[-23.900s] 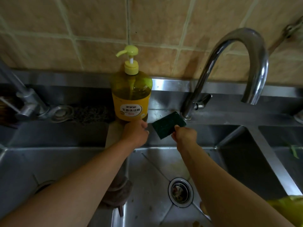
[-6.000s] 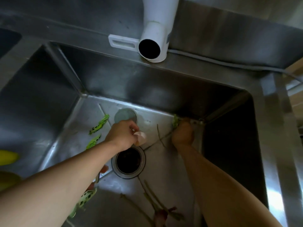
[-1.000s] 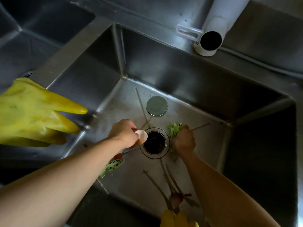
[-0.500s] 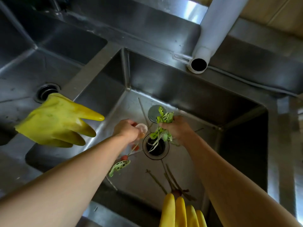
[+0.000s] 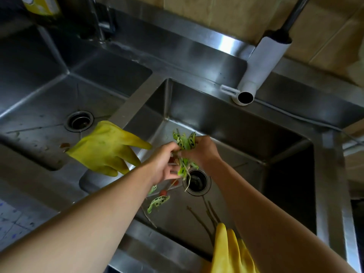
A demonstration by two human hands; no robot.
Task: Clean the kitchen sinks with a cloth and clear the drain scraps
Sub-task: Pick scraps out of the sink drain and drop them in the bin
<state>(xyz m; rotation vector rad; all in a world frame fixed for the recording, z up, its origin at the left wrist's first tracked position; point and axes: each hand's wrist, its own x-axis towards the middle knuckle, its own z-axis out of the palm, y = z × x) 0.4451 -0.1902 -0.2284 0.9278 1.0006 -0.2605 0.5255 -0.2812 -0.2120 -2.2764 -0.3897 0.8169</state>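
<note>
My right hand [image 5: 202,152] grips a bunch of green spotted leaf scraps [image 5: 184,141] above the right sink [image 5: 226,123]. Thin stems from the bunch dangle over the open drain [image 5: 197,181]. My left hand [image 5: 164,162] is cupped against the lower part of the bunch, thumb touching it and fingers stretched underneath, with a small red bit in the palm. On the sink floor lie one more spotted leaf [image 5: 158,201], a red scrap [image 5: 163,192] and several brown stems [image 5: 204,219]. No cloth is in view.
A yellow rubber glove [image 5: 106,148] lies over the divider between the basins; a second one [image 5: 230,251] hangs at the front edge. A white pipe [image 5: 262,64] juts over the back rim. The left sink's drain [image 5: 79,121] and a detergent bottle [image 5: 42,4] are at left.
My right hand lifted the leaf scraps higher above the drain and my left hand came up to meet the bunch. The eggshell piece my left hand pinched is out of sight.
</note>
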